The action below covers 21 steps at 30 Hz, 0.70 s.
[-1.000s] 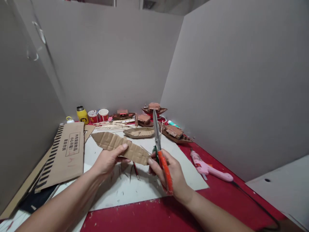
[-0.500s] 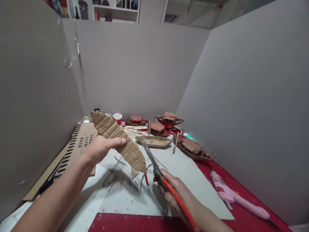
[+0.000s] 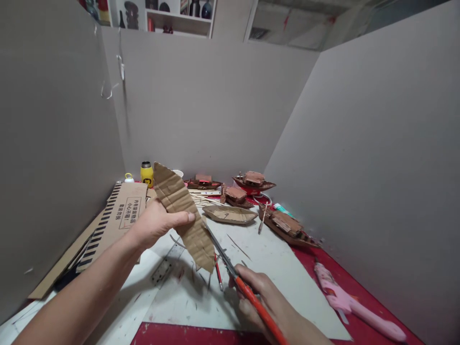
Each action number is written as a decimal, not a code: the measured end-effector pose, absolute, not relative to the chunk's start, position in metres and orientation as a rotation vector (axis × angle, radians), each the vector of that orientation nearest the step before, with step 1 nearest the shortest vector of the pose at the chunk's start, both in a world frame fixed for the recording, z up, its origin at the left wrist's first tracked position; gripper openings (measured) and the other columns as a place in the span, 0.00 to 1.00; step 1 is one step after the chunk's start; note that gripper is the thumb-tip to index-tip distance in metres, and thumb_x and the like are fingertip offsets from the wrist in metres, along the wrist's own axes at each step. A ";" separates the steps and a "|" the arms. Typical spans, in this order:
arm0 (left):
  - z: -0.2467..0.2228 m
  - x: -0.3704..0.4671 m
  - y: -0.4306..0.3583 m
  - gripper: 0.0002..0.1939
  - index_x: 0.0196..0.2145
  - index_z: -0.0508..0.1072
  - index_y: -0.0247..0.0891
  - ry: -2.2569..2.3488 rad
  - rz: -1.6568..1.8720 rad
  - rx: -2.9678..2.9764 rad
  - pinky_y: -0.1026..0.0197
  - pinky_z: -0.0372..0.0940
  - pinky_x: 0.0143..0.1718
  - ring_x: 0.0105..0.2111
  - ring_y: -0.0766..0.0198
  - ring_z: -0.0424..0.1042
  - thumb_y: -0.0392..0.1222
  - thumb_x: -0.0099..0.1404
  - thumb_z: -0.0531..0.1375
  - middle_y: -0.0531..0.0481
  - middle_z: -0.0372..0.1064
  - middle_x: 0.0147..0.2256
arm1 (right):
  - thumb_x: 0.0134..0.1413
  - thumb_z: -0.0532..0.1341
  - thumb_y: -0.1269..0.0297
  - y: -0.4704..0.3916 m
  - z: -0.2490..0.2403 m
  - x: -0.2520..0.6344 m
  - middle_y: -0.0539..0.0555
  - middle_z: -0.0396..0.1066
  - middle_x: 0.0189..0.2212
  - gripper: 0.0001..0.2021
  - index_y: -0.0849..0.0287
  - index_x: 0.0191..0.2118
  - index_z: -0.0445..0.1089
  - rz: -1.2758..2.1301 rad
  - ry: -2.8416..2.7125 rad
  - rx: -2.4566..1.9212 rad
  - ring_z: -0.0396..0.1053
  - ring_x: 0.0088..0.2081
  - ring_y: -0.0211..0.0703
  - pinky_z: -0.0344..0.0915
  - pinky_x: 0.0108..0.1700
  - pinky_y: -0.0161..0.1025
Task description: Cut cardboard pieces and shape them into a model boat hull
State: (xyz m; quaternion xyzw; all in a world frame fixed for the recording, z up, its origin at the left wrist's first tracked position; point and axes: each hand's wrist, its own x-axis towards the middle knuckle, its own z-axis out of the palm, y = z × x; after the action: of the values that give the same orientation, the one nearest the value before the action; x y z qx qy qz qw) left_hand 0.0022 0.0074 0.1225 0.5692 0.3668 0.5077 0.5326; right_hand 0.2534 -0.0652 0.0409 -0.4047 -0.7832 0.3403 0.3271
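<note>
Craft workshop, partitioned booth; clock bearings from the middle of the worktop.
Walls: grey partitions (image 3: pixel 194 105) at nine, twelve and three o'clock.
Worktop (image 3: pixel 172 333): red, overlaid with white sheeting (image 3: pixel 291 287); thin trimmings (image 3: pixel 239 247) scattered.
Stock: printed cardboard (image 3: pixel 111 225), ten o'clock; model boats (image 3: pixel 287 224), twelve to two.
Tools: scissors (image 3: pixel 257 304); pink glue gun (image 3: pixel 339 297), four.
Beyond: white shelf unit (image 3: pixel 190 29) with vessels (image 3: pixel 206 9), nearly twelve.

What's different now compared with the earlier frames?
The right hand has let go of the cardboard piece and swung the scissors from upright down toward its right edge. The left hand still holds the piece, now slanted more steeply. The glue gun and model boats stayed put.
</note>
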 end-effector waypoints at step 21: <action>0.118 0.015 0.001 0.14 0.39 0.78 0.38 0.718 1.141 1.316 0.59 0.69 0.43 0.40 0.60 0.75 0.39 0.53 0.70 0.49 0.78 0.38 | 0.62 0.51 0.49 -0.058 0.011 0.252 0.43 0.48 0.19 0.18 0.55 0.27 0.52 0.951 -1.971 -0.993 0.46 0.20 0.34 0.47 0.21 0.33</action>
State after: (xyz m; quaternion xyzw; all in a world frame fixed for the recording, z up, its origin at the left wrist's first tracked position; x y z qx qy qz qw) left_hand 0.0145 0.0010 0.1183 0.5648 0.3084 0.4897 0.5882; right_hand 0.2518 -0.0582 0.0114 -0.3855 -0.7649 0.3691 0.3607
